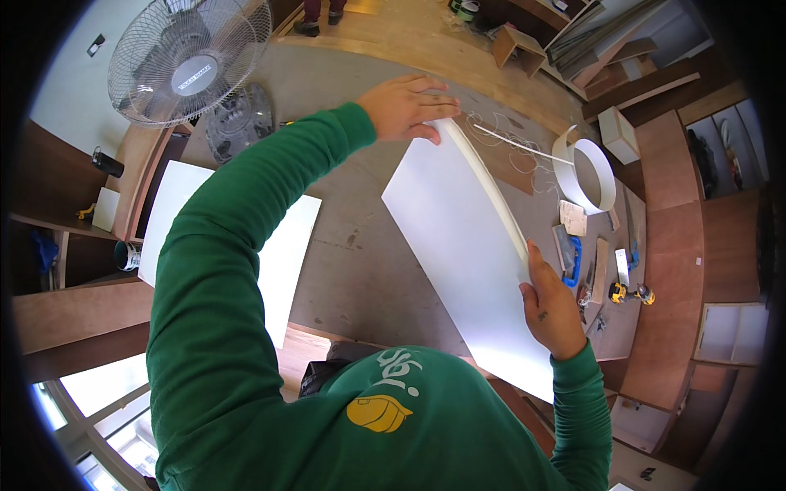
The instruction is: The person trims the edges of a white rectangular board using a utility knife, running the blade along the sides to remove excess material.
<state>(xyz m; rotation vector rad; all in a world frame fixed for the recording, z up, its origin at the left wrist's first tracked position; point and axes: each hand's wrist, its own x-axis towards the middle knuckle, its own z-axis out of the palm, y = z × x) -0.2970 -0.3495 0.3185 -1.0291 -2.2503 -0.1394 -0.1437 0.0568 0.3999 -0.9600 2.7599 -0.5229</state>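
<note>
A large white panel (458,245) stands tilted over the grey work table (327,270). Along its upper right edge runs a narrow white edge strip (489,182). My left hand (409,108) is closed over the panel's far corner, fingers across the top and thumb on the near face. Lower down the same edge, my right hand (553,315) grips the panel, its thumb on the near face and its other fingers partly hidden. A coil of white edge banding (604,176) stands on the table to the right of the panel.
A second white panel (296,266) lies to the left, partly behind my arm. At the far left stands a fan (190,75). Thin offcut strips (512,139), a wood block (573,218), a blue-handled tool (575,260) and yellow-black power drills (630,293) lie along the right side. Another person's feet (319,23) show beyond.
</note>
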